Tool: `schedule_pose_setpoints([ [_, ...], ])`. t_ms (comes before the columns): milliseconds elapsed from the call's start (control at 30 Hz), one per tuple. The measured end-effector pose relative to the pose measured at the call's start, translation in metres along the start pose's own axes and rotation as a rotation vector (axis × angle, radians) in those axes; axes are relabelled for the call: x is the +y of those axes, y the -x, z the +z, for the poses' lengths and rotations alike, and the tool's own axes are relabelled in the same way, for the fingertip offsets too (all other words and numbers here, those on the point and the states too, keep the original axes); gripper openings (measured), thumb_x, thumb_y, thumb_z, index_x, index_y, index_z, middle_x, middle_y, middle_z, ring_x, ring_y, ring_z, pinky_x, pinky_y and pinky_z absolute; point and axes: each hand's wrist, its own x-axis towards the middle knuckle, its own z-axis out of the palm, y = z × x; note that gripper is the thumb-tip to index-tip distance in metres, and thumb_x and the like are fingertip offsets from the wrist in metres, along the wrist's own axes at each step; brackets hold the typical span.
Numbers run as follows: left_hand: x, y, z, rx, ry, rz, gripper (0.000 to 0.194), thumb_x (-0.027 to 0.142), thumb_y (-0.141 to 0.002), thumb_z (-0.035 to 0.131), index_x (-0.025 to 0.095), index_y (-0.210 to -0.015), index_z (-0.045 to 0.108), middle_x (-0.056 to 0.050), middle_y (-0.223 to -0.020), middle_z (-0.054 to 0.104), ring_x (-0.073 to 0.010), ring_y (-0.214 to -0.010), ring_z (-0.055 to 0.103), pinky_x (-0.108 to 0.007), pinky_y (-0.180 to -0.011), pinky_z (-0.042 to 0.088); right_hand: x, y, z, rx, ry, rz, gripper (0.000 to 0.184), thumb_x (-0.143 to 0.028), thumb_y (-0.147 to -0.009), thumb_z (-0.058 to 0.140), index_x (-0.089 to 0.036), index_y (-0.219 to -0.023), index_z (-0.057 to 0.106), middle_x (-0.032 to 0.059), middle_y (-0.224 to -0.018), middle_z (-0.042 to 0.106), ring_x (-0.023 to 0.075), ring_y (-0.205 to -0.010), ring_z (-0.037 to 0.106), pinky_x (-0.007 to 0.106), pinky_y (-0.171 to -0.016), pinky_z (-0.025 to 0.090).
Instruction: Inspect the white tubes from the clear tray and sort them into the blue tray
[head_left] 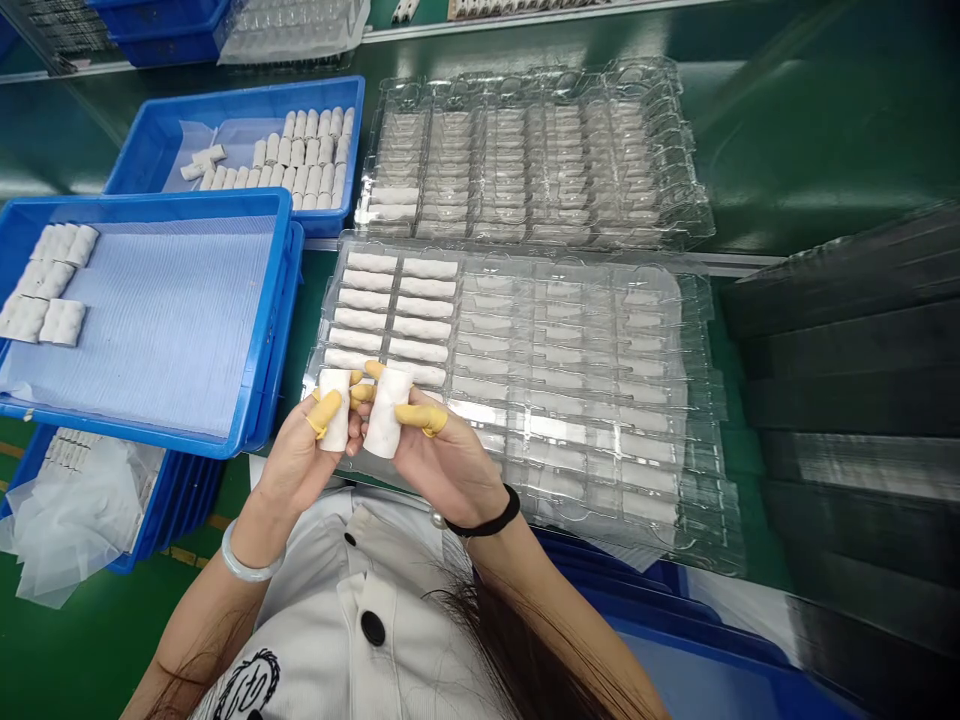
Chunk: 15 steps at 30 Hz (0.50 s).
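1. Head view: my left hand (pixel 298 455) grips one white piece (pixel 335 432), my right hand (pixel 454 455) a second piece (pixel 385 415); thumbs (pixel 421 418) in front, fingers (pixel 364 393) behind, probably leaving the faces visible.
2. Both above the clear tray (pixel 574 400), near-left corner; its pockets (pixel 487 328) likely keep the white rolls (pixel 424 307) separated.
3. Blue bin (pixel 264 320) at left, presumably for easy reach.

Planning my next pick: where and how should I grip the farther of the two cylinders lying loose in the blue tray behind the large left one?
Probably around its middle, from above, squeezing across its width: the farther cylinder lies on its side, its far edge looks open, and the nearer cylinder is close. Left hand and right hand each hold a white piece.
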Motion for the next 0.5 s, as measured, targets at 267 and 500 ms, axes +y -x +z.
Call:
schedule_pose_setpoints([
  [267, -0.007, 0.010, 0.011, 0.053, -0.504, 0.180, 0.065, 0.017, -0.069, 0.080, 0.022, -0.127, 0.051, -0.008, -0.124, 0.063, -0.0219, -0.115, 0.059, -0.032, -0.097, 0.046, 0.004, -0.002, 0.005, 0.116, 0.036, -0.119, 0.043, -0.025, -0.080, 0.066, -0.021, -0.123, 0.061, 0.0030, -0.094, 0.073, 0.0212, -0.095, 0.067, 0.038, -0.085, 0.054],
  [500, -0.007, 0.011, 0.003, -0.035, -0.409, 0.139, 0.055, 0.026, -0.075, 0.076, 0.023, -0.127, 0.055, -0.006, -0.121, 0.062, -0.0167, -0.094, 0.061, -0.025, -0.076, 0.049, 0.005, -0.001, 0.009, 0.143, 0.073, -0.161, 0.032, -0.027, -0.079, 0.067, -0.022, -0.111, 0.067, 0.0014, -0.095, 0.071, 0.0201, -0.092, 0.065, 0.036, -0.078, 0.056],
])
